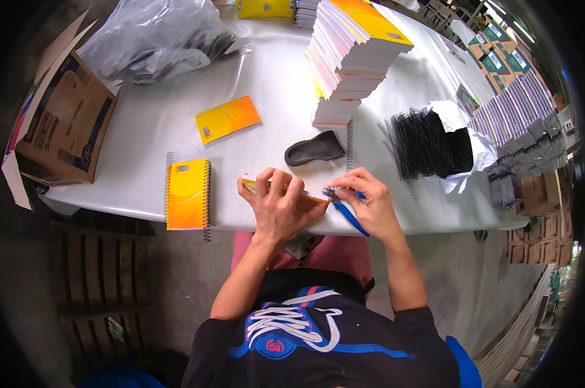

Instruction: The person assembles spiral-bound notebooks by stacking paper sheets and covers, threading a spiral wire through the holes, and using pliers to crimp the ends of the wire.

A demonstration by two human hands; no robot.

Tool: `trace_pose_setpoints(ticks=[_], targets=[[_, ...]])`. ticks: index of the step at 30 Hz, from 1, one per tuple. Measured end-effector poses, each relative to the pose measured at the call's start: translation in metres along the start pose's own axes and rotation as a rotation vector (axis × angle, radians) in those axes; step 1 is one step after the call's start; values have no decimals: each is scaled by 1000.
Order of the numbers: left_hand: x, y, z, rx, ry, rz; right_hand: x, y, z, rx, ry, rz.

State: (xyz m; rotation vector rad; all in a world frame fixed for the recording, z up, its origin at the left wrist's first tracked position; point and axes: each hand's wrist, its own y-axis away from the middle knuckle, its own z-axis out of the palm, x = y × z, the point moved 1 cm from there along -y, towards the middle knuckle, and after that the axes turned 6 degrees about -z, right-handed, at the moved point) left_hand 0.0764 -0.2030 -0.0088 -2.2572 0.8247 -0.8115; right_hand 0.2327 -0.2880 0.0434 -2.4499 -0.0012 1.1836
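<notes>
At the near edge of the table [143, 123], the left hand [276, 207] lies flat with fingers spread over a yellow notebook [305, 196], pinning it. The right hand [370, 204] pinches blue-handled pliers [349, 215] at the notebook's spiral end [330, 192]. This looks like the wire-crimping step; next calls for a firm squeeze while the notebook stays put.

The left hand [277, 205] presses a yellow notebook [286, 191] flat at the edge of the white table [273, 97]. The right hand [368, 204] grips blue-handled pliers [345, 208], apparently at the notebook's wire spiral. A finished notebook [187, 194] lies just left.
</notes>
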Motion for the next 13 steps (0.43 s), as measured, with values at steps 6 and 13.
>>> trace_pose_setpoints(ticks=[6, 13], targets=[[0, -1, -2, -38, 12, -2, 4, 2, -4, -74, -101, -62], [-10, 1, -3, -133, 58, -23, -9, -2, -8, -337, -168, 446]])
